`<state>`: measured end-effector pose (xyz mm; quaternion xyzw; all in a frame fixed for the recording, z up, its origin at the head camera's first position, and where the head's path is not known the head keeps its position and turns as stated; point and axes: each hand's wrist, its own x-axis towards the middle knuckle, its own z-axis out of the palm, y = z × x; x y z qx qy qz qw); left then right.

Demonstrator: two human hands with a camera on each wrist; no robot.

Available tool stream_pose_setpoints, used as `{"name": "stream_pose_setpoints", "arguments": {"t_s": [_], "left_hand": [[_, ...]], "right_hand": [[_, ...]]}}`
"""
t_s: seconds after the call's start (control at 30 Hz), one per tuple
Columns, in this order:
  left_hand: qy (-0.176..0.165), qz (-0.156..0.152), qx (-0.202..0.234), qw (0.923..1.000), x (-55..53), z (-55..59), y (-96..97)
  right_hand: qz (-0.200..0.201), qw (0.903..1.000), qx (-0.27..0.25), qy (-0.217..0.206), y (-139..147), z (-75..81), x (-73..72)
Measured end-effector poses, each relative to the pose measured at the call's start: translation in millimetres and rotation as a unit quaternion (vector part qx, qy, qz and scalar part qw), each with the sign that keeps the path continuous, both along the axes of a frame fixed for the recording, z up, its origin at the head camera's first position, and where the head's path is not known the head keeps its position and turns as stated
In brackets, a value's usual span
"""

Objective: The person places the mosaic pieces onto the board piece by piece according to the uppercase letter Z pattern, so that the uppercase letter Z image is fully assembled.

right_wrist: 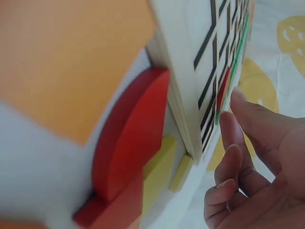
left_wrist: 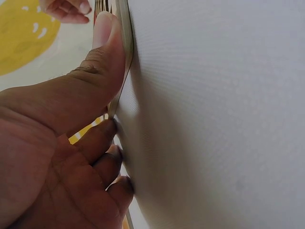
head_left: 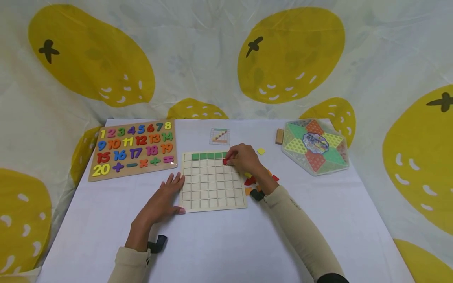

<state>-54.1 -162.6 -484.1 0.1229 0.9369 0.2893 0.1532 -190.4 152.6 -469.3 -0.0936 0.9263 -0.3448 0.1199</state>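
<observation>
A light wooden grid board point(head_left: 212, 184) lies flat on the table, with a row of green square tiles point(head_left: 203, 156) along its far edge. The left hand point(head_left: 164, 200) rests against the board's left side, fingers at the edge and thumb point(left_wrist: 107, 43) at the near corner. Over the board's far right corner, the right hand point(head_left: 244, 159) pinches a small red tile point(head_left: 225, 161) just below the green row. In the right wrist view, that red tile point(right_wrist: 223, 89) sits at the fingertips; its full shape is partly hidden.
Loose red point(right_wrist: 136, 138), yellow and orange pieces lie right of the board, partly under the right arm. A pattern card point(head_left: 220, 136) is beyond it. A number board point(head_left: 134, 149) stands left; a hexagonal game box point(head_left: 315, 146) and small wooden block point(head_left: 279, 136) lie right.
</observation>
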Motion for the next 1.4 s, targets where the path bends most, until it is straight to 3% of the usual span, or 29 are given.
{"name": "stream_pose_setpoints", "arguments": {"t_s": [0.17, 0.37, 0.63, 0.83, 1.17, 1.4], "left_hand": [[-0.002, 0.0, -0.001, 1.0, -0.2, 1.0, -1.0], [-0.003, -0.001, -0.002, 1.0, -1.2, 0.6, -3.0], [-0.004, -0.001, 0.004, 1.0, -1.2, -0.3, -4.6], [0.0, -0.004, 0.012, 0.9999, -1.0, -2.1, -2.4], [-0.005, -0.001, 0.007, 1.0, -1.3, -4.2, -3.4], [-0.011, 0.002, 0.009, 0.9999, -1.2, -3.4, -3.7]], "right_hand": [[-0.018, 0.9996, -0.02, 0.014, 14, 2.3, 1.3], [-0.039, 0.9987, -0.009, 0.033, 37, 2.2, 0.5], [-0.048, 0.9979, 0.041, -0.014, 49, -0.7, 1.4], [-0.055, 0.9961, 0.066, -0.018, 47, -7.8, 0.7], [-0.046, 0.9963, 0.069, 0.022, 46, -5.2, 2.5], [-0.008, 0.9985, 0.041, 0.036, 42, 6.1, 6.1]]}}
